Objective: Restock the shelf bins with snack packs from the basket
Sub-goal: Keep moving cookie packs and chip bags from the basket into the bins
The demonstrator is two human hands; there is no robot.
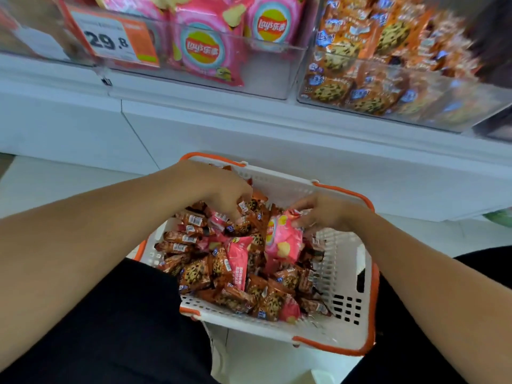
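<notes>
1. Head view: both hands are down in the white basket [343, 275] with orange rim, which sits on the floor between the person's knees, below the shelf bins
2. Left hand [221, 189]: fingers curled down into the heap, pinching orange cookie packs [195, 273] near the far left of the basket
3. Right hand [327, 212]: fingers closed on the top edge of a pink Lay's chip pack [282, 239], which rests partly on the heap
4. Basket holds a mixed pile, mostly cookie packs with a few pink chip packs among them; well filled, so restocking looks far from done
5. Targets above: clear chip bin [266, 76] with pink Lay's bags at centre, clear cookie bin [457, 106] to its right; price label [116, 40] hangs at left
6. Risk: left hand's grab is loose and multi-pack, so packs could slip out on the lift and fall to the floor
7. Risk: each hand holds a different product; crossing over could put packs in the wrong bin
8. Risk: squeezing the puffed chip pack could crush its contents
</notes>
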